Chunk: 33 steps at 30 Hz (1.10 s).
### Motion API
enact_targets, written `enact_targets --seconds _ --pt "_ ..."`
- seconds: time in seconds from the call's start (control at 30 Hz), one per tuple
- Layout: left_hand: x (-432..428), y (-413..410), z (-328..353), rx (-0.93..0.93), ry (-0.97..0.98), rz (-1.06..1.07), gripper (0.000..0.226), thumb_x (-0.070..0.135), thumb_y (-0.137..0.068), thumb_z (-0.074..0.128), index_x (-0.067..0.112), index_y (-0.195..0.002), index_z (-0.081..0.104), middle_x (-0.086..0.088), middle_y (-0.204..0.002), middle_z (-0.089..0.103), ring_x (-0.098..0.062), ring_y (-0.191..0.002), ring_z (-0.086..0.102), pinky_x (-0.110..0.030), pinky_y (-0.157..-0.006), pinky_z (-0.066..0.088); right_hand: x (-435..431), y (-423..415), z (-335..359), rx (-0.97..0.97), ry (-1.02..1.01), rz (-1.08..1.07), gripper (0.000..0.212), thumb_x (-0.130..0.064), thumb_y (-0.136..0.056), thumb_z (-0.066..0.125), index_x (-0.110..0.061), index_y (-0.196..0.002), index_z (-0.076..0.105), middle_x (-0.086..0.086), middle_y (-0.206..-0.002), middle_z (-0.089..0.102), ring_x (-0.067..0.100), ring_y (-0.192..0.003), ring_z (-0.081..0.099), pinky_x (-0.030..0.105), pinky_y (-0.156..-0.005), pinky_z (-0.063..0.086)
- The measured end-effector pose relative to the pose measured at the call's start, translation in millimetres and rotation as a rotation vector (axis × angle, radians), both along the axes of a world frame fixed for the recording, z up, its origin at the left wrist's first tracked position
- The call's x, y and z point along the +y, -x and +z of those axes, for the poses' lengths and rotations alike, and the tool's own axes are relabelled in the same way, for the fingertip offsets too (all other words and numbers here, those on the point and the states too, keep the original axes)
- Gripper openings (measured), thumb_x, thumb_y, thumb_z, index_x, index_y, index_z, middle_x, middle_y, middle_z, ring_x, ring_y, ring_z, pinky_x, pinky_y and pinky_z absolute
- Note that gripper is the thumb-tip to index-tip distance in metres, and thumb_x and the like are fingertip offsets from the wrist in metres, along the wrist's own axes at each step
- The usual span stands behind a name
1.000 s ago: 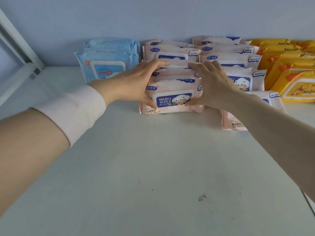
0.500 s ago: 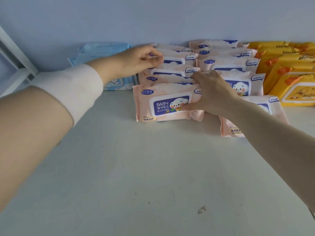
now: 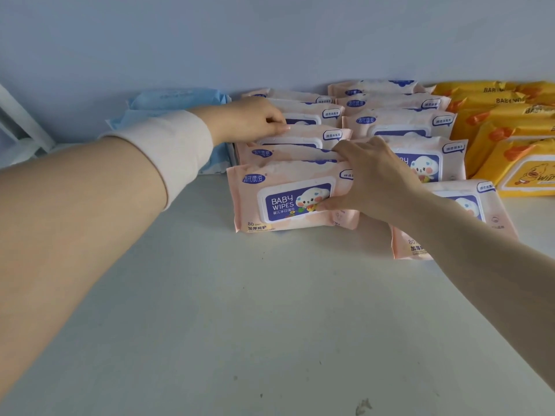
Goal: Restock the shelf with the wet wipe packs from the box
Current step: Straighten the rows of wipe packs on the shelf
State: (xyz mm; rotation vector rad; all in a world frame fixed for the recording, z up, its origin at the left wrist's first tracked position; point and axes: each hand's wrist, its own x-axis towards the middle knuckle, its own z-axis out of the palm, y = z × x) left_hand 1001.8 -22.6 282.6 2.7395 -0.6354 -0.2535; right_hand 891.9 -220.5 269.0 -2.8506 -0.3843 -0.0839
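Observation:
Two rows of pink baby wipe packs lean one behind another on the white shelf (image 3: pixel 240 310). The front pink pack (image 3: pixel 279 199) of the left row faces me. My right hand (image 3: pixel 369 178) grips its right end, thumb on the label and fingers over the top edge. My left hand (image 3: pixel 252 121) reaches further back, its fingers pinched on the top edge of a rear pink pack (image 3: pixel 303 136) in the same row. The right row's front pink pack (image 3: pixel 468 211) lies partly under my right forearm. The box is out of view.
Blue wipe packs (image 3: pixel 180 100) stand at the back left, mostly hidden by my left arm. Yellow wipe packs (image 3: pixel 516 145) fill the back right. The pale wall runs behind them. A white shelf frame (image 3: pixel 18 121) is at the far left.
My left hand left the front pack and reached back to the rear packs of the left row. My right hand stayed on the front pack's right end. The view shifted slightly.

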Motion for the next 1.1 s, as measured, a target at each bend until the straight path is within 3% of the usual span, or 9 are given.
enact_targets --seconds 0.13,0.23,0.33,0.43,0.5,0.6,0.67,0.9,1.1 --pt "4.5 -2.3 4.3 -0.033 0.095 -0.003 0.03 0.028 -0.094 0.05 0.01 -0.073 0.061 0.0 -0.055 0.039 -0.002 -0.045 0.036 -0.007 -0.042 0.029 0.6 -7.0 -1.1 -0.029 0.012 -0.029 0.078 -0.052 -0.06 0.079 -0.017 -0.122 0.049 0.009 -0.112 0.055 0.029 -0.114 0.043 0.034 -0.077 0.039" --pt "6.2 -6.3 8.4 -0.144 0.078 -0.023 0.029 0.029 -0.093 0.052 0.005 -0.092 0.068 -0.009 -0.074 0.057 -0.014 -0.062 0.044 -0.012 -0.05 0.032 3.4 -17.9 -2.1 -0.045 0.026 -0.074 0.08 -0.053 -0.061 0.079 -0.018 -0.125 0.047 0.013 -0.112 0.052 0.032 -0.114 0.045 0.037 -0.078 0.042" --pt "4.7 -6.7 8.5 -0.164 0.026 -0.007 0.038 0.034 -0.095 0.046 0.001 -0.1 0.065 -0.013 -0.086 0.057 -0.018 -0.077 0.045 -0.023 -0.059 0.032 7.3 -29.1 -2.7 -0.034 0.041 -0.085 0.081 -0.053 -0.062 0.078 -0.017 -0.127 0.046 0.014 -0.115 0.054 0.032 -0.117 0.042 0.038 -0.08 0.043" --pt "0.8 5.1 12.9 0.016 0.104 -0.005 0.065 0.06 -0.084 0.04 0.01 -0.123 0.054 -0.009 -0.12 0.055 -0.019 -0.11 0.049 -0.027 -0.092 0.037 8.7 -31.4 -4.8 -0.048 0.048 -0.079 0.081 -0.053 -0.063 0.077 -0.014 -0.127 0.045 0.011 -0.117 0.055 0.031 -0.12 0.039 0.038 -0.083 0.042" --pt "1.1 20.4 17.8 0.121 0.148 -0.033 0.104 0.075 -0.057 0.046 0.022 -0.144 0.029 0.001 -0.149 0.032 -0.012 -0.135 0.031 -0.022 -0.106 0.025 7.3 -27.7 -7.0 -0.071 0.035 -0.077 0.08 -0.052 -0.064 0.077 -0.012 -0.125 0.045 0.01 -0.119 0.053 0.03 -0.12 0.039 0.04 -0.087 0.042" --pt "8.3 42.2 13.0 0.01 -0.14 -0.106 0.135 0.078 -0.038 0.053 0.023 -0.149 0.0 0.001 -0.158 0.005 -0.014 -0.144 0.006 -0.025 -0.112 0.012 4.1 -21.7 -10.8 -0.093 -0.011 -0.091 0.079 -0.051 -0.064 0.077 -0.009 -0.123 0.045 0.011 -0.123 0.049 0.031 -0.119 0.039 0.043 -0.091 0.04" --pt "15.1 48.5 4.3 -0.107 -0.281 -0.131 0.135 0.074 -0.045 0.063 0.018 -0.149 -0.001 0.0 -0.157 0.0 -0.016 -0.144 -0.001 -0.029 -0.114 0.008 3.7 -20.8 -14.7 -0.097 -0.028 -0.112 0.079 -0.05 -0.065 0.077 -0.007 -0.122 0.044 0.011 -0.124 0.048 0.031 -0.12 0.039 0.043 -0.09 0.04" --pt "19.8 35.1 -5.2 -0.274 -0.223 -0.074 0.116 0.052 -0.058 0.078 0.014 -0.148 0.016 -0.002 -0.153 0.02 -0.02 -0.14 0.019 -0.037 -0.109 0.028 12.3 -36.5 -23.3 -0.145 -0.043 -0.201 0.083 -0.047 -0.065 0.078 -0.003 -0.125 0.041 0.014 -0.133 0.043 0.034 -0.124 0.038 0.042 -0.096 0.037" --pt "17.4 36.0 -1.4 -0.243 -0.259 -0.099 0.117 0.052 -0.061 0.077 0.009 -0.148 0.012 -0.008 -0.156 0.013 -0.021 -0.143 0.012 -0.03 -0.113 0.016 18.4 -11.7 -25.7 -0.243 -0.182 -0.331 0.101 -0.042 -0.063 0.082 -0.014 -0.143 0.026 0.015 -0.142 0.028 0.032 -0.13 0.027 0.036 -0.108 0.028"
